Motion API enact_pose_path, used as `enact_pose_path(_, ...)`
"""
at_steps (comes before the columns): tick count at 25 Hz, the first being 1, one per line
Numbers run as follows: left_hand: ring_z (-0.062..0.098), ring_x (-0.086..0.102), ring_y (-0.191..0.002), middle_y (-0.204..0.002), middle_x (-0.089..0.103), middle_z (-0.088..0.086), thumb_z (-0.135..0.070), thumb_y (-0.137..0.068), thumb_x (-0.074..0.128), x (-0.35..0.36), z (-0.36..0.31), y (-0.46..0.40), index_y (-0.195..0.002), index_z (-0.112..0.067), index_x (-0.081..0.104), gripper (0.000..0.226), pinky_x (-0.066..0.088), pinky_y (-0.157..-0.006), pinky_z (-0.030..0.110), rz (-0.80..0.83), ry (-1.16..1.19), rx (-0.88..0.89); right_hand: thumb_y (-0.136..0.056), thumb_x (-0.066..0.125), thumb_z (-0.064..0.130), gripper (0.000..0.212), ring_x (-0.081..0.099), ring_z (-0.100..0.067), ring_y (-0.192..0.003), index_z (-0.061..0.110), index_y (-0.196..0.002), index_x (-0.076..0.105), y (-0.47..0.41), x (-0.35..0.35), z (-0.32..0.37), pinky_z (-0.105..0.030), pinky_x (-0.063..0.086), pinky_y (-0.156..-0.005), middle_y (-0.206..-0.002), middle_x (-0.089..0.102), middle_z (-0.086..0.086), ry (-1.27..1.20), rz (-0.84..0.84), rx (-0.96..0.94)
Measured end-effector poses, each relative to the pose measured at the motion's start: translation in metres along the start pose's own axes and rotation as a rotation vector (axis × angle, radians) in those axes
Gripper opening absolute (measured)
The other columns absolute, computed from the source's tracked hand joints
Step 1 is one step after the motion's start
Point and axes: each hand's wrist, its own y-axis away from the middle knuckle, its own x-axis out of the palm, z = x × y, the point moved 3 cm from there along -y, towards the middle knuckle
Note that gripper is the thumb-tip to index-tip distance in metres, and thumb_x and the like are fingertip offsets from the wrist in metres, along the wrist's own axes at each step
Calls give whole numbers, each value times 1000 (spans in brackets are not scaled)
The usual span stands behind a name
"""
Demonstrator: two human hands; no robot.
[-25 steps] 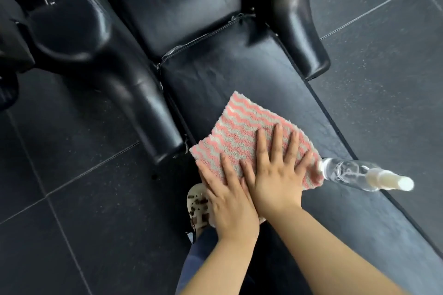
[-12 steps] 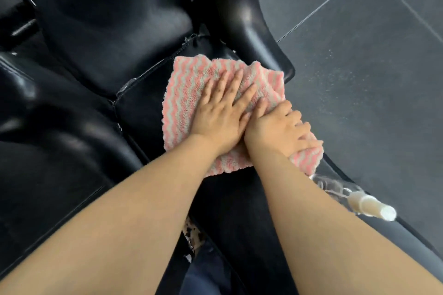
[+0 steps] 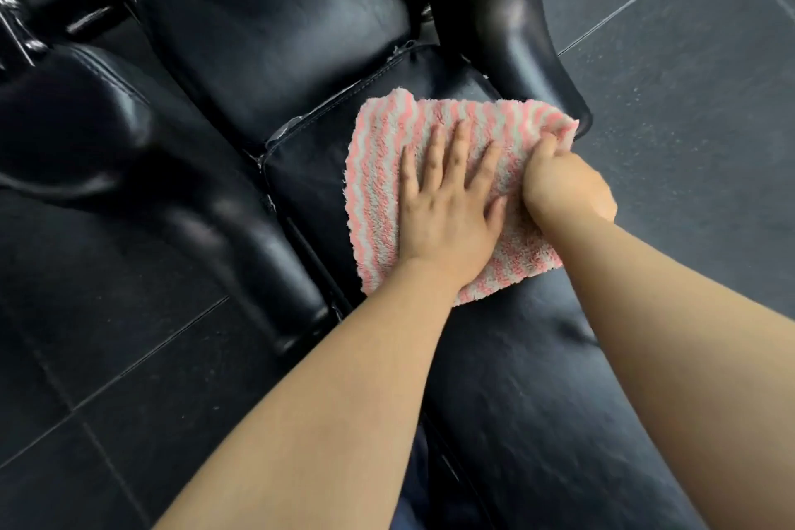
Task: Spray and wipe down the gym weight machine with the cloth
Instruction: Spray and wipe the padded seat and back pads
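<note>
1. Black vinyl bench pad of the weight machine runs from bottom right up toward centre; both bare forearms reach over it.
2. Left hand lies flat, fingers straight and spread, pressing on the cloth.
3. Right hand is curled, fingers bunching the cloth's right edge in a grip.
4. Cloth is pink-and-white wavy-striped, fluffy, spread on the far end of the bench pad, just short of the seam.
5. Beyond the seam sits the black backrest pad.
6. Padded arm stands at upper right, touching the cloth's far corner; another padded arm at left.
7. Dark tiled floor on both sides.
</note>
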Motion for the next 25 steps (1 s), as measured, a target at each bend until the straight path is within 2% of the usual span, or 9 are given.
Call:
enact_pose_path(4, 30, 12, -144, -157, 13, 11, -47, -92, 22, 15, 6, 48, -149, -26, 21, 60, 2, -113, 52, -137, 23, -186, -100, 22, 42, 60, 23, -33, -140, 10, -150, 17, 47, 26, -5, -49, 13, -112, -154, 25, -13, 133, -280, -227)
enact_pose_path(8, 32, 20, -140, -153, 22, 20, -41, -90, 25, 43, 15, 119, -146, -9, 27, 65, 13, -114, 48, -268, 147, -514, -98, 14, 48, 66, -15, -25, -146, 15, -151, -8, 96, 61, -8, -53, -10, -113, -159, -14, -3, 294, -145, -518)
enact_pose_path(12, 21, 12, -144, -157, 6, 12, -26, -100, 35, 61, 8, 160, -149, -17, 1, 61, 14, -114, 23, -303, 973, -780, -93, -1, 54, 68, -20, -27, -144, 18, -149, -16, 130, 83, -20, -56, -13, -112, -158, -18, 0, 462, -92, -751)
enact_pose_path(16, -4, 40, -129, -157, 15, -10, -43, -100, 20, 104, -11, 182, -147, -41, 4, 49, 35, -106, 18, -152, 1458, -1095, -84, -11, 56, 70, -24, -25, -143, 21, -143, -23, 145, 92, -38, -55, -16, -111, -153, -26, 5, 565, -54, -879)
enact_pose_path(18, -15, 28, -131, -148, -23, -13, -48, -100, 12, 97, -12, 195, -148, -35, -4, 52, 19, -107, 5, -171, 1014, -1142, -84, -6, 56, 71, -26, -18, -141, 22, -145, -19, 156, 91, -54, -46, -20, -111, -151, -26, 5, 489, -7, -972)
enact_pose_path(19, -1, 24, -138, -145, -25, -4, -44, -102, 22, 108, -30, 197, -150, -25, 0, 56, 15, -114, 15, 138, 717, -889, -86, 1, 55, 73, -20, -15, -143, 21, -150, -8, 163, 87, -64, -39, -19, -113, -155, -17, 5, 371, 29, -987)
enact_pose_path(21, 9, 22, -141, -154, -4, -10, -58, -91, 42, 95, -55, 203, -145, -35, 22, 61, 17, -117, 33, -119, 670, -682, -87, 23, 48, 69, 13, -15, -145, 13, -147, 33, 177, 76, -88, -23, -3, -116, -155, 24, 1, 2, 37, -906)
enact_pose_path(23, 15, 22, -142, -156, -7, -16, -65, -90, 30, 84, -61, 212, -148, -34, 2, 72, 18, -117, 32, -211, 919, -942, -87, 43, 37, 45, 47, -24, -121, 10, -117, 61, 185, 61, -114, -17, 23, -103, -123, 57, -2, -298, -148, -690)
enact_pose_path(25, 40, 42, -128, -150, 23, 24, -51, -87, 29, 79, -64, 221, -148, -15, -13, 82, 42, -102, 46, -101, 683, -878, -87, 59, 29, 24, 54, -31, -101, 9, -100, 61, 179, 48, -144, -25, 34, -88, -99, 56, -4, -469, -325, -322)
